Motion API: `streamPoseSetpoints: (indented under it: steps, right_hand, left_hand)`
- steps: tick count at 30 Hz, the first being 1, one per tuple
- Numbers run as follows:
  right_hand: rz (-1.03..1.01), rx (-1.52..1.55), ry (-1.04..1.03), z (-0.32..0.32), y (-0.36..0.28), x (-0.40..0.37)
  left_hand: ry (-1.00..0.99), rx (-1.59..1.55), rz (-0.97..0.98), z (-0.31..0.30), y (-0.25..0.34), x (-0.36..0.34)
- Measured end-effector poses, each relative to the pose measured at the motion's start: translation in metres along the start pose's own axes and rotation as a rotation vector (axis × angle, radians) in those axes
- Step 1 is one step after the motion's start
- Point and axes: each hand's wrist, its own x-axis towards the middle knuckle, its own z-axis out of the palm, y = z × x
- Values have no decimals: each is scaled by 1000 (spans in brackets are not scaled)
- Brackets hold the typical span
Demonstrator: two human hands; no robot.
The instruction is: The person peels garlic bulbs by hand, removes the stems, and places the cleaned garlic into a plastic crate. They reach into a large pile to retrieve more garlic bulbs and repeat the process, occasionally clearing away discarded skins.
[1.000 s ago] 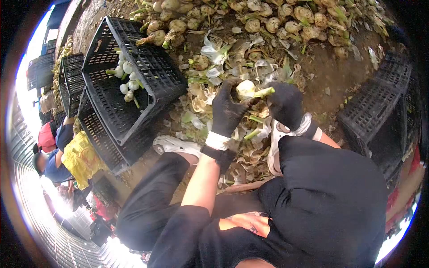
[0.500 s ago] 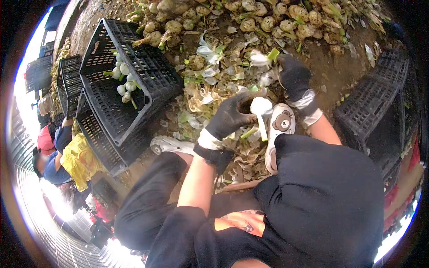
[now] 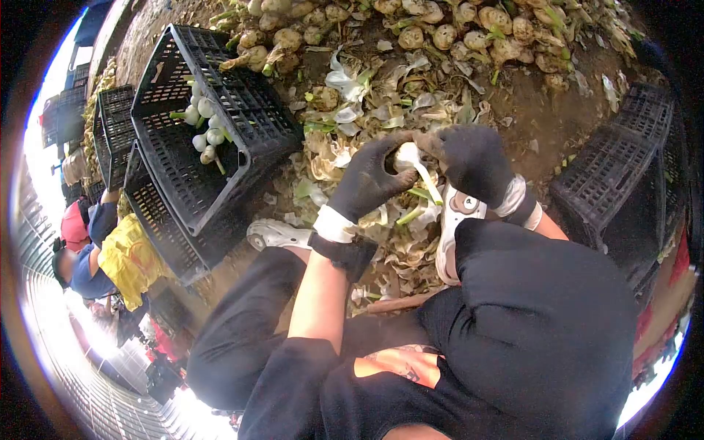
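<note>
My left hand, in a dark glove, is wrapped round a white bulb whose pale green stem points down and to the right. Close against it on the right is my right hand, also gloved, with its fingers closed at the top of the bulb. What the right fingers pinch is too small to make out. Peeled skins and cut stems lie on the ground beneath both hands.
A black crate at the left holds several clean bulbs. Unpeeled bulbs are heaped at the top. More black crates stand at the right. A person in blue is at the far left.
My right hand has moved down and left to meet my left hand at the bulb. The pale skins near my right fingers are gone from there. The bulb has shifted slightly up and left.
</note>
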Motion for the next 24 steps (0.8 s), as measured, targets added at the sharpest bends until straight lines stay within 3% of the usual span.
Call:
streamPoseSetpoints:
  steps: [2,5,7,10,12,16,22,24]
  right_hand:
    - [-17,-75,-21,1,0,1]
    - [-57,43,129,4,1,7]
    - [101,59,121,12,10,9]
    - [185,169,273,9,1,13]
    - [246,198,310,18,-3,10]
    - [247,213,290,21,-10,11]
    - [228,189,221,19,-18,16]
    - [233,209,228,21,-20,16]
  left_hand:
    - [-11,52,46,1,9,2]
    - [-84,34,-81,6,14,-3]
    - [218,-366,-96,17,8,-1]
    - [314,-443,-225,20,-7,4]
    - [315,-305,-90,23,-6,0]
    - [395,-270,-24,29,-15,-1]
    - [455,-13,-51,33,-16,2]
    - [502,-354,-147,35,-10,1]
